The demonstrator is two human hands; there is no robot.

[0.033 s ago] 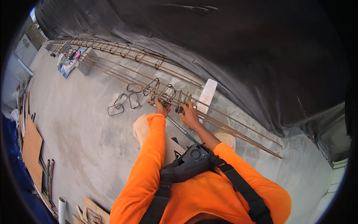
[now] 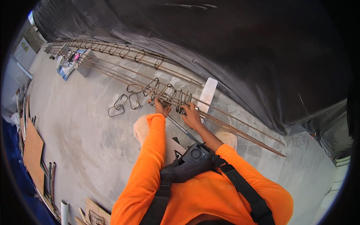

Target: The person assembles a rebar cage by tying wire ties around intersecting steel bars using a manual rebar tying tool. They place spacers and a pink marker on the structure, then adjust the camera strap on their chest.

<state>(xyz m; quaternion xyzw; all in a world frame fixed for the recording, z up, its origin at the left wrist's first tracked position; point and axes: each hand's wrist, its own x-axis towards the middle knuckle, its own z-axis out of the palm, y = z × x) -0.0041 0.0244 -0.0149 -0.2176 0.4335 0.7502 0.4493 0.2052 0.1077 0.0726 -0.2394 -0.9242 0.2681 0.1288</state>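
Several bent steel stirrups (image 2: 167, 92) hang around long, thin reinforcing bars (image 2: 232, 126) that run diagonally across in front of me. My left hand (image 2: 162, 109) is closed at the lower ends of the stirrups, beneath the bars; its fingertips are partly hidden among the metal. Just to its right, my right hand (image 2: 192, 115) grips a tight bunch of stirrups (image 2: 180, 102) from the near side, a ring showing on one finger. Left of my hands, loose stirrups (image 2: 117, 107) lie on the floor. A small orange-brown piece beside my left hand is too small to make out.
Behind the bars lies a long assembled rebar cage (image 2: 123, 51) along black plastic sheeting (image 2: 243, 45). A grey block (image 2: 87, 63) and a bag (image 2: 66, 66) stand far left. A white board (image 2: 208, 92) lies beyond my right hand. Plywood (image 2: 33, 153) and pipes (image 2: 51, 176) lie left.
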